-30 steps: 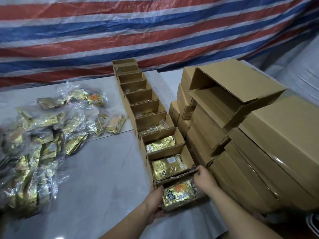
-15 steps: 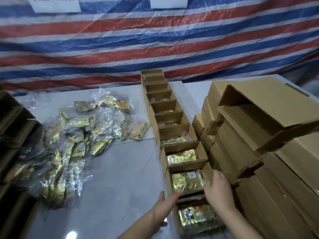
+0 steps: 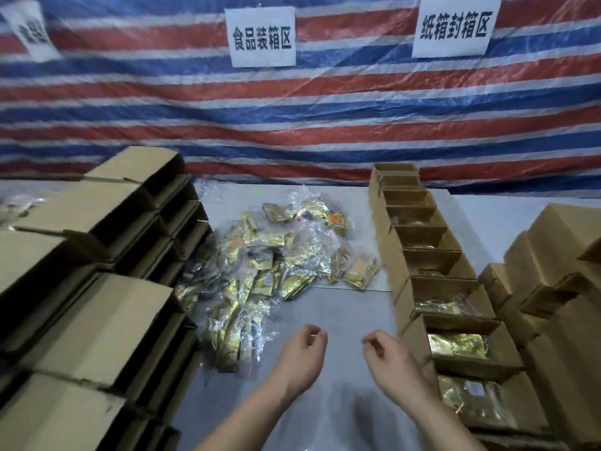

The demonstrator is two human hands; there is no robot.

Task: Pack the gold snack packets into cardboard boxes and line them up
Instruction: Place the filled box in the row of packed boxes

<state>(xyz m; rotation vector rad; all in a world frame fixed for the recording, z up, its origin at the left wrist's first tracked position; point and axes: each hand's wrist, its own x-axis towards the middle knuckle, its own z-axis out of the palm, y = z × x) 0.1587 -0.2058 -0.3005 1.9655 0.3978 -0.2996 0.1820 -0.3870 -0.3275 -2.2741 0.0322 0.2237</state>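
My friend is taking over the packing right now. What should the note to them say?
Left hand: holds nothing, fingers loosely curled above the table.
Right hand: also holds nothing, just left of the row of open boxes.
Things: pile of gold snack packets in clear wrap lies mid-table. Empty cardboard boxes are stacked at left and right.
Done: the nearest boxes in the row hold gold packets, and the boxes stand in a line.
Left: much of the pile is unpacked. How full the far boxes are cannot be seen from here.
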